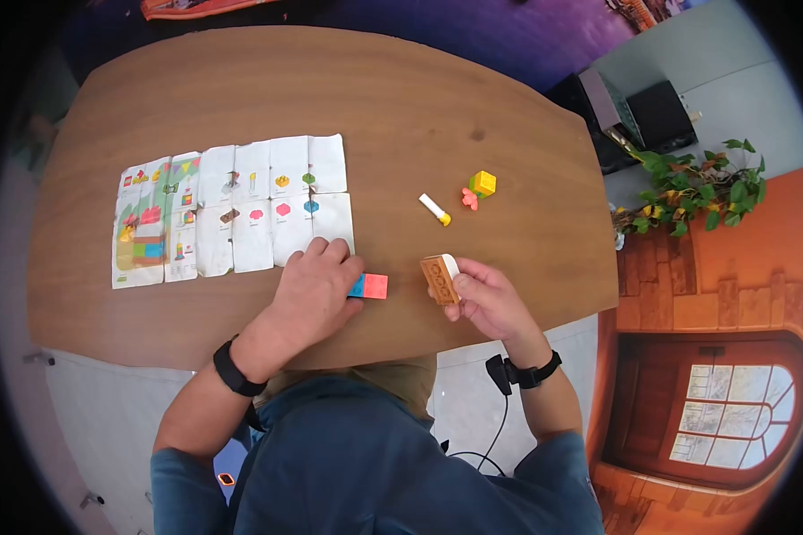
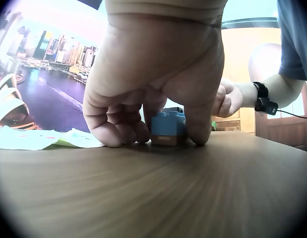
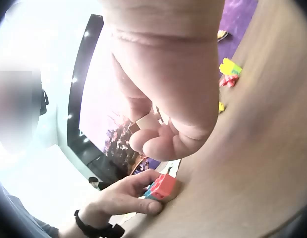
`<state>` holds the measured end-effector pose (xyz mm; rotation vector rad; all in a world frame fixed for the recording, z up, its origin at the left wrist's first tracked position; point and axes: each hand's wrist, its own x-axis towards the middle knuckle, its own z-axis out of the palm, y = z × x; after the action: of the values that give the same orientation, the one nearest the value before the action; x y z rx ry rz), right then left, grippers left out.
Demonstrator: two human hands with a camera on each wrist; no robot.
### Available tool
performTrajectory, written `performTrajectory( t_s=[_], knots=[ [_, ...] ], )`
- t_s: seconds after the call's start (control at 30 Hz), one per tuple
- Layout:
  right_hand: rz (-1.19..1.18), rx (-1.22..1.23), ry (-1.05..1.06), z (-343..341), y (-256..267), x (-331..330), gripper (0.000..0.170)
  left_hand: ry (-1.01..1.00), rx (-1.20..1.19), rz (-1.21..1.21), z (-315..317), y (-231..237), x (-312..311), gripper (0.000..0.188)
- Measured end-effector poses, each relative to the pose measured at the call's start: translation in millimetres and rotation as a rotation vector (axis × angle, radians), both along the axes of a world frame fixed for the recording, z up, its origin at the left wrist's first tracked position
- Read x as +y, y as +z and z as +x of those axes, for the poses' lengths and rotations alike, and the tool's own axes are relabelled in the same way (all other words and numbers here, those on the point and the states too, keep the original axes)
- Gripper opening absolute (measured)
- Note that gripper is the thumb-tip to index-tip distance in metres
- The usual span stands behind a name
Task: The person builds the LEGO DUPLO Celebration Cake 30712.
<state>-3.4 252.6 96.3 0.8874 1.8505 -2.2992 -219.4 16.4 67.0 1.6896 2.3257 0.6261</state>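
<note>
My left hand (image 1: 310, 290) pinches joined bricks (image 1: 376, 286) by the desk's (image 1: 241, 98) near edge; a brown block (image 1: 438, 282), pinched in my right hand (image 1: 491, 300), is unattached; candle piece (image 1: 432, 207), yellow cluster (image 1: 483, 184) lie loose.

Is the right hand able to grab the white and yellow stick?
Probably not: the right hand holds the brown block, so its fingers look busy, though nothing blocks the way to the stick.
</note>
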Motion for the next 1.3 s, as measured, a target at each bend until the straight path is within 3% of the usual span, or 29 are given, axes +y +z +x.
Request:
performTrajectory(
  t_s=[0.07, 0.3, 0.37, 0.4, 0.47, 0.5, 0.57, 0.67, 0.8, 0.87, 0.9, 0.97, 1.17, 1.3],
  knots=[
    [-0.391, 0.128, 0.049, -3, -1, -4, 0.049, -0.003, -0.039, 0.019, -2, 0, -2, 0.05],
    [-0.52, 0.124, 0.089, -20, 3, -21, 0.049, -0.007, -0.101, -0.002, -6, 0, -5, 0.055],
    [-0.292, 0.046, -0.006, -23, 2, -27, 0.047, -0.045, -0.101, 0.012, -10, 0, -7, 0.054],
    [-0.293, 0.045, -0.004, -24, 0, -33, 0.047, -0.043, -0.102, 0.01, -12, -1, -7, 0.054],
    [0.466, 0.059, 0.019, -25, -4, -47, 0.052, -0.044, -0.131, 0.022, -14, -2, -7, 0.05],
    [0.464, 0.058, 0.019, -25, -1, -48, 0.052, -0.044, -0.131, 0.021, -14, -3, -7, 0.05],
    [0.827, -0.006, 0.133, -28, 8, -52, 0.062, -0.049, -0.134, 0.049, -14, -6, -7, 0.045],
    [0.933, 0.064, 0.181, -27, 2, -50, 0.064, -0.043, -0.132, 0.058, -13, -6, -7, 0.042],
    [0.856, 0.043, 0.117, -26, -2, -48, 0.064, -0.043, -0.139, 0.065, -13, -6, -7, 0.039],
    [0.503, 0.064, 0.017, -28, -7, -45, 0.063, -0.047, -0.169, 0.024, -14, -3, -6, 0.038],
    [0.5, 0.065, 0.017, -28, -7, -44, 0.063, -0.046, -0.168, 0.021, -14, -2, -7, 0.038],
    [0.257, 0.091, -0.033, -30, -1, -45, 0.06, -0.035, -0.269, -0.028, -15, 2, -7, 0.04],
    [0.124, 0.004, -0.022, -28, 6, -34, 0.054, -0.006, -0.439, -0.079, -20, 15, -5, 0.037],
    [0.098, 0.036, -0.003, -25, 2, -29, 0.054, -0.033, -0.428, -0.041, -22, 8, -5, 0.037]
  ],
)
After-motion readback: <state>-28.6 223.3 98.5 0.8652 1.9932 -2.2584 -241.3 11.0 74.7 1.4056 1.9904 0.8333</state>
